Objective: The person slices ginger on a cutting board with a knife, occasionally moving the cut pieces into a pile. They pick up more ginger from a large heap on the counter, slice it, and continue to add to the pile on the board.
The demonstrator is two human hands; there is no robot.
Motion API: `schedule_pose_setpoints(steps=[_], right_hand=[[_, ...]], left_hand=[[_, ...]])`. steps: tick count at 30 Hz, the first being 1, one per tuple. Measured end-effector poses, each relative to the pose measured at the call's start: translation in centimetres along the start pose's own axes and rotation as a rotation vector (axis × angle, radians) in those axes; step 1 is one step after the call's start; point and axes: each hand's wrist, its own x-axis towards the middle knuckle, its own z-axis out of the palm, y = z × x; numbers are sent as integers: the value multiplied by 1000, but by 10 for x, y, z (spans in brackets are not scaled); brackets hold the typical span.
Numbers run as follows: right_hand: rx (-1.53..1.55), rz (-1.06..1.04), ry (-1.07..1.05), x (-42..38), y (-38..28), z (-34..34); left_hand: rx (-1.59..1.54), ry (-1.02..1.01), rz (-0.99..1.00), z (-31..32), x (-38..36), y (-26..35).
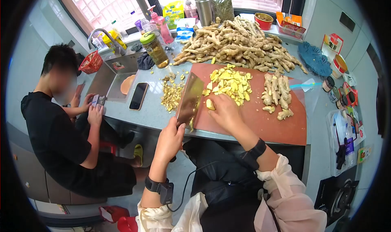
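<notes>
You are looking down at a reddish-brown board on a counter, with your two bare hands at the middle of the frame. Your left hand, left of center, is closed around the handle of a broad cleaver; the blade reaches up and slightly right from your fist, its wide face tilted, over the board's left edge. Whether its edge touches the board cannot be told. Your right hand, just right of center, has thumb and fingers closed on a small, stubby ginger piece, its pale yellow side showing. The piece sits at the left tip of that hand, just to the right of the blade, with a narrow gap between them. The blade's long axis runs up the frame beside the piece; the piece, partly covered by your fingers, looks a little longer up the frame than across, though its full length is hidden. Yellow ginger slices lie just above your right hand, and unpeeled ginger roots lie to their right on the board. Left of the blade are peel scraps and a phone. A large ginger heap fills the upper middle. At the left of the frame, a seated person in black holds a device.
</notes>
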Motion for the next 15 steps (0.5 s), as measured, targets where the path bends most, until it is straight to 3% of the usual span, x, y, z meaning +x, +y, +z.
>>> schedule_pose_setpoints(steps=[2,5,9,15], right_hand=[[-109,-111,154,1,-4,5],[-123,-127,169,6,-1,15],[28,19,121,11,-8,24],[-119,81,-15,5,-11,10]], left_hand=[[-5,-10,20,1,1,1],[20,10,10,-3,-4,4],[35,28,11,-8,-5,-2],[34,32,-1,-7,-6,-1]])
